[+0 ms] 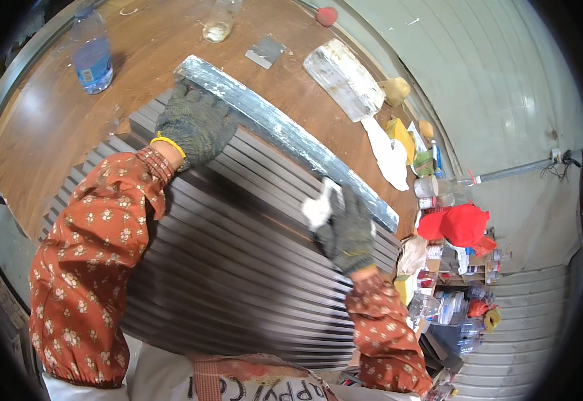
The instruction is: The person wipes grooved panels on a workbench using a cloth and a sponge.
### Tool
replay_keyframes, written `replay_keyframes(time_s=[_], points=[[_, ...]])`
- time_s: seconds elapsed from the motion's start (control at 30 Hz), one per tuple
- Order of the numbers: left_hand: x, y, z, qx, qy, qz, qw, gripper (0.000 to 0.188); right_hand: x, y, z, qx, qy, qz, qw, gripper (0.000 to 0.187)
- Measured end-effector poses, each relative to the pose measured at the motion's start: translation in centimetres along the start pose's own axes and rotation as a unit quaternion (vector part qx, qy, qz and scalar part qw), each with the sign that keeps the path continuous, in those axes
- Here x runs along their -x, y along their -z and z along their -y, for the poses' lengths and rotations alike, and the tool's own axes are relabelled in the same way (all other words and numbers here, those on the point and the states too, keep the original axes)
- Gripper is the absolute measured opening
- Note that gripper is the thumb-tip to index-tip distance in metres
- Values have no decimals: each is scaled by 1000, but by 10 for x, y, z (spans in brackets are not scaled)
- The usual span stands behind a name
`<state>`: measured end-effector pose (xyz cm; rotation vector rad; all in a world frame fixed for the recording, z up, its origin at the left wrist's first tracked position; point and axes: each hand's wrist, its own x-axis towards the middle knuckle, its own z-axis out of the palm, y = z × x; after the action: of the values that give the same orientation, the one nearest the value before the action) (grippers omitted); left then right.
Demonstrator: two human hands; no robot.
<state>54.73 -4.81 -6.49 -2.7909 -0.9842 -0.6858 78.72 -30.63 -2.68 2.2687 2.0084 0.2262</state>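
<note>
1. Holding a white wad [317, 210] right of the frame's centre, your right hand [350, 234] has its gloved fingers closed on it, beside the lower right part of the long bar.
2. Your left hand [196, 127], gloved in dark knit with a yellow cuff, lies upper left of centre, fingers at the bar's upper left part; you cannot tell from here whether they grip or only press.
3. The long bar [291, 134], blue-grey and smeared white, slants from upper left to right of centre, along the far edge of the strips.
4. Beneath your hands, dark brown strips [238, 267] lie side by side, filling the middle and lower centre.
5. Past the bar, on the wooden table [151, 40], you have a grey square [265, 51] at upper centre and a white-smeared block [345, 79] to its right.
6. Farther out, a clear bottle [94, 63] stands at upper left; a red cloth item [455, 224] sits at the right among bottles and containers.
</note>
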Motion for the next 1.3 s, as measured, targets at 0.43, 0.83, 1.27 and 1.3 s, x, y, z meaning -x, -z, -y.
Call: replay_keyframes(time_s=[0.43,0.83,1.27,1.3], points=[[-15,10,-20,0,90,-48,995,44,-115,-13,83,-91,-28,-83,992,76],[-13,2,-8,-40,83,54,994,51,49,-12,-62,-9,-229,41,972,63],[-13,-7,-13,-30,90,61,994,53,-111,-19,125,-148,-18,-165,975,66],[-11,-13,-11,-25,98,66,993,54,-113,-8,128,-152,-18,-84,985,64]])
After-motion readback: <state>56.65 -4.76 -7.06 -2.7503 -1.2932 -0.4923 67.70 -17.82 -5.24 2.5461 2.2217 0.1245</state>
